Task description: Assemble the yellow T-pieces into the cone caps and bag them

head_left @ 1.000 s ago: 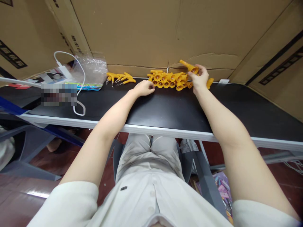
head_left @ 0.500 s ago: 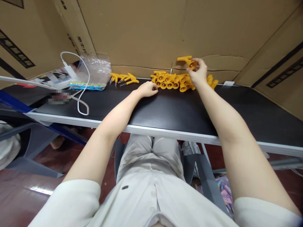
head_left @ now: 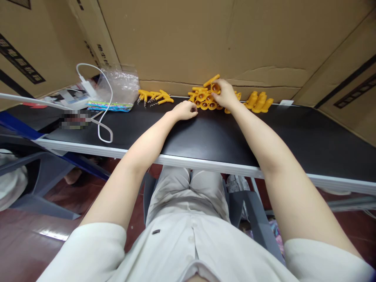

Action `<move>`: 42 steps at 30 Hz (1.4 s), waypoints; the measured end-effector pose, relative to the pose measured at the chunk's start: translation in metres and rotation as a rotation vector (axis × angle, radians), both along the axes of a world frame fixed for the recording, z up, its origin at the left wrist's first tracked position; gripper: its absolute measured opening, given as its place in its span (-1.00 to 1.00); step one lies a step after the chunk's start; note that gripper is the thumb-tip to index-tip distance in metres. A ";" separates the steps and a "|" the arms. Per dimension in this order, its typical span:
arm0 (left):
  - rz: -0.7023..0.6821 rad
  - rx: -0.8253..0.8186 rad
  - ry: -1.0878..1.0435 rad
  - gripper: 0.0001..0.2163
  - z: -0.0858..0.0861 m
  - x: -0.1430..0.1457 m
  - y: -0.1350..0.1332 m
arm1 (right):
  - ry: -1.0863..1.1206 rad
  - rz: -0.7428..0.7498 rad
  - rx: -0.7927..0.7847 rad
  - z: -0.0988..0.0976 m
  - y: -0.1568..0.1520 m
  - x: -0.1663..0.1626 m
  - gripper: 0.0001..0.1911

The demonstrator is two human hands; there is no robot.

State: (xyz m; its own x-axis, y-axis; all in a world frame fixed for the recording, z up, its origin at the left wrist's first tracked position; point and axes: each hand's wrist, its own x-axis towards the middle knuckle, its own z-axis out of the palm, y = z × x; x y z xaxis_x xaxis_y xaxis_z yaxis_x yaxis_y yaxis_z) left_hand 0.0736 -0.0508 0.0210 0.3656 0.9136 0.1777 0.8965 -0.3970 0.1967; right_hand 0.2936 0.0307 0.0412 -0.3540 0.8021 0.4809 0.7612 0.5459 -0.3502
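In the head view, the writing is on the cardboard (head_left: 176, 43) that walls in the back and sides. On the left panel a black band (head_left: 22, 59) carries characters that appear to read 电脑机箱, with one more ahead of them that I cannot make out surely. A few dark characters (head_left: 101, 53) run down the box beside it, too small to read; those in the black band (head_left: 356, 84) on the right panel are too slanted and dim. The colourful packets (head_left: 110, 106) under the clear plastic bag (head_left: 119, 86) show no legible label.

The right arm reaches forward and inward across the black surface (head_left: 202, 137), its hand (head_left: 226, 94) turned palm inward, thumb below and fingers above. Its grip is closed on a yellow piece (head_left: 215, 87), cup facing the wearer, raised over the pile of yellow pieces (head_left: 211, 106) by the back wall; whether it touches the pile is unclear. The left hand (head_left: 185, 110) rests low at the pile's left end with fingers loosely curled; I cannot tell whether that grip holds anything.

Right of the pile, yellow stems (head_left: 258, 102) stand bunched; left of it lie branched yellow pieces (head_left: 149, 95) with coiled wires (head_left: 153, 103).
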 end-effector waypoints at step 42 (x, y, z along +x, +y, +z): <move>-0.002 -0.011 -0.038 -0.66 -0.005 -0.003 0.006 | -0.388 -0.679 -0.270 -0.003 -0.045 0.100 -0.46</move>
